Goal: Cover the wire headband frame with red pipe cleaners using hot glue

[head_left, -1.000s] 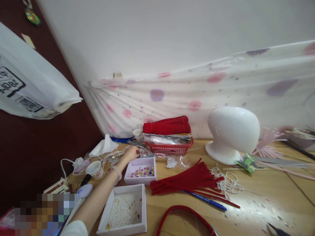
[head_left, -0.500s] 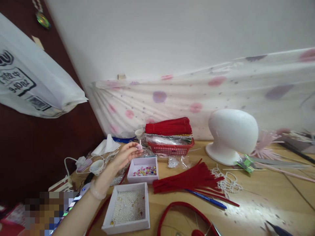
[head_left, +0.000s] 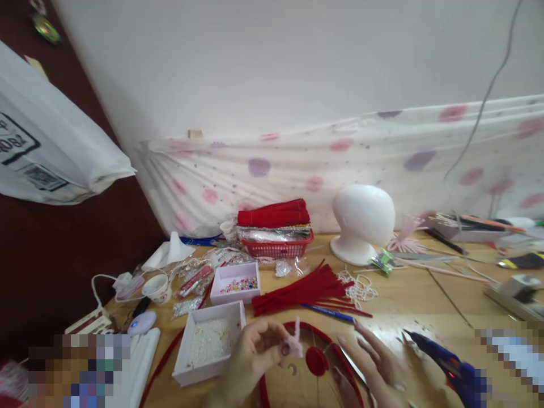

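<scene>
Near the front edge, my left hand (head_left: 264,348) pinches a small pale pink piece (head_left: 292,347) between thumb and fingertips, above the red hoop (head_left: 306,327). A red disc (head_left: 317,361) lies inside the hoop on thin wires. My right hand (head_left: 376,362) is over the hoop's right side, fingers spread and palm down, beside silver scissors or tweezers (head_left: 352,362) that it partly covers. A dark blue glue gun (head_left: 446,358) points left, to the right of that hand.
White boxes of beads (head_left: 181,354) and coloured gems (head_left: 236,294) stand left of centre. Behind are red fuzzy stems (head_left: 293,292), a blue pen (head_left: 329,313), a red basket (head_left: 278,248) and a white foam head (head_left: 363,218). A white cup (head_left: 157,289) stands at the left.
My left hand has come back from behind the gem box to the hoop, still holding the pink piece. My right hand has come into view. The view has shifted right.
</scene>
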{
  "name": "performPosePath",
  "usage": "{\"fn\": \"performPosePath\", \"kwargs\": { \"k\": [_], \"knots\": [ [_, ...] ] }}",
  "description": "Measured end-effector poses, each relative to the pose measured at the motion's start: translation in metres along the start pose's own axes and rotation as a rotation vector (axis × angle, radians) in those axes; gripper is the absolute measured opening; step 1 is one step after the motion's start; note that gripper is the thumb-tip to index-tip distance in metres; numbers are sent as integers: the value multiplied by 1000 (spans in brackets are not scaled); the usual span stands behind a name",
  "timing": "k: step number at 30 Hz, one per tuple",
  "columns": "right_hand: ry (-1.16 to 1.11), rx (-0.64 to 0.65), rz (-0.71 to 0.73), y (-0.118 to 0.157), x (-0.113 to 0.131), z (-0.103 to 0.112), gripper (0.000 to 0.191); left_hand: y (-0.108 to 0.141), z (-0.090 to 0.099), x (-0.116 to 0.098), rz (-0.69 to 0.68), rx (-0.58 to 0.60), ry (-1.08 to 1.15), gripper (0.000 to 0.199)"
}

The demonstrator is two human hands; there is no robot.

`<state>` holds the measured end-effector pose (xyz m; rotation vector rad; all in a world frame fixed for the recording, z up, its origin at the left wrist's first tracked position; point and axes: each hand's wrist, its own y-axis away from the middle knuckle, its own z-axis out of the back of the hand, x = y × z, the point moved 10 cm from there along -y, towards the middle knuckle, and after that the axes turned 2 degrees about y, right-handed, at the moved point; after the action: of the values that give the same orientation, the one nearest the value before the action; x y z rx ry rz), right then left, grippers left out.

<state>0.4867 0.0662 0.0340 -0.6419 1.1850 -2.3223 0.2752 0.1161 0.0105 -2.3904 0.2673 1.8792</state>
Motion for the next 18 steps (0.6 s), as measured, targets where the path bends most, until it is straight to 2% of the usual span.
{"fn": "performPosePath", "kwargs": {
  "k": [2, 4, 8, 12, 18],
  "knots": [
    [26, 116, 5, -18, 16, -5, 33, 2, -24, 7, 31, 99, -22, 40],
    [-5, 143, 46, -30, 31, -3, 26, 5, -37, 5, 17, 144, -112, 36],
    [-38, 147, 130, -32, 37, 2, 21, 10, -40, -14, -113, 128, -360, 22],
    [-75, 147, 153, -29, 29, 6, 24, 13, -47, -28, -193, 177, -347, 19],
    [-90, 67, 82, -32, 19, 18, 28, 11, -49, -24, -181, 192, -263, 34]
  ]
}}
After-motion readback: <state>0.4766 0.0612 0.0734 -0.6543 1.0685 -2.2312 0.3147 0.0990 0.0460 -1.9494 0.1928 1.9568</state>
